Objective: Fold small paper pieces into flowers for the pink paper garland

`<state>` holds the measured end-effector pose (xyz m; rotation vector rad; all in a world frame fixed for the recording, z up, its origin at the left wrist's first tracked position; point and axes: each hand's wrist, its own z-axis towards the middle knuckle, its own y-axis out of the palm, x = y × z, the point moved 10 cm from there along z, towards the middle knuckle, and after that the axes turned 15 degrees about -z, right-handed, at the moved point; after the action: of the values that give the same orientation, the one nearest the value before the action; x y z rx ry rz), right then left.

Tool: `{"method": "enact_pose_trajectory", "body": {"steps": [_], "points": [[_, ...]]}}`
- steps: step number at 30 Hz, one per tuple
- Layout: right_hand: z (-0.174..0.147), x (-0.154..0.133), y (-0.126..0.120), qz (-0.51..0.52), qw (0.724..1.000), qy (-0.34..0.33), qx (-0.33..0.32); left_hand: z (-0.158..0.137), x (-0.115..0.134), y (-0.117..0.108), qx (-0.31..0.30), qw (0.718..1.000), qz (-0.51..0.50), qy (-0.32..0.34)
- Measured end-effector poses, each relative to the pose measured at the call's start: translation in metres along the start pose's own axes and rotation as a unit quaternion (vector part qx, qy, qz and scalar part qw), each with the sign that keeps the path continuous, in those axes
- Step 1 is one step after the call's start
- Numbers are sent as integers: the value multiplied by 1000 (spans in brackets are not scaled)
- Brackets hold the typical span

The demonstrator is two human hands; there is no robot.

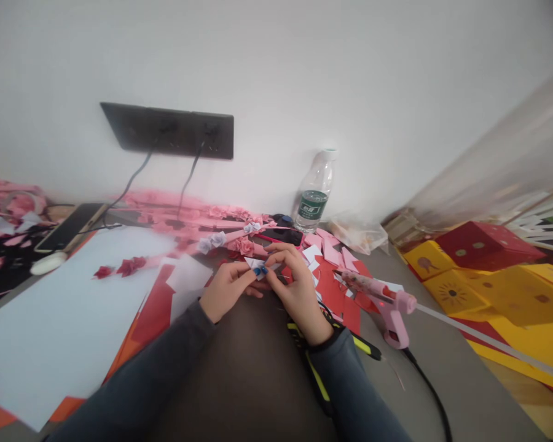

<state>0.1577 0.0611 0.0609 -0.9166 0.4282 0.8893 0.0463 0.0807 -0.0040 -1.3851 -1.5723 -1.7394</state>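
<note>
A small folded piece of white paper (pixel 254 263) is pinched between my two hands at the middle of the table. My left hand (pixel 228 288) closes on its left side, thumb near the paper's lower edge. From the right, my right hand (pixel 297 288) grips the same piece, with the thumbs almost touching. The fingers partly cover the paper, so its full shape is hidden. Just beyond my hands lie white paper flowers (pixel 212 242) and a pink paper flower (pixel 246 247). Scissors (pixel 316 374) with black and yellow-green handles lie partly under my right forearm.
A pink glue gun (pixel 387 304) with a long glue stick lies at right, its cord running forward. White sheets (pixel 64 313) cover the left. A water bottle (pixel 316 193) stands by the wall near pink paper pieces (pixel 334 255). Yellow and red boxes (pixel 498 282) sit far right; a phone (pixel 74 227) lies left.
</note>
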Motion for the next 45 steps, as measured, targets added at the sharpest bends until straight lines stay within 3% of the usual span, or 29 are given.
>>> {"method": "enact_pose_trajectory", "body": {"steps": [8, 26, 31, 35, 40, 45], "points": [[-1, -12, -3, -43, 997, -56, 5, 0, -3, -5, 25, 998, -55, -14], [0, -11, -1, -42, 997, -57, -15, 0, 3, -7, 10, 1000, -10, 19], [-2, -13, -4, 41, 998, -42, -17, 3, 0, -7, 2, 999, -41, 10], [-4, 7, -3, 117, 992, 35, 11, 5, 0, -13, 26, 998, -53, 12], [-3, 13, 11, 82, 994, 54, -37, 5, 0, -16, 36, 997, -60, 28], [-1, 15, 8, 85, 995, 44, -24, 5, 0, -14, 21, 999, -35, 12]]}}
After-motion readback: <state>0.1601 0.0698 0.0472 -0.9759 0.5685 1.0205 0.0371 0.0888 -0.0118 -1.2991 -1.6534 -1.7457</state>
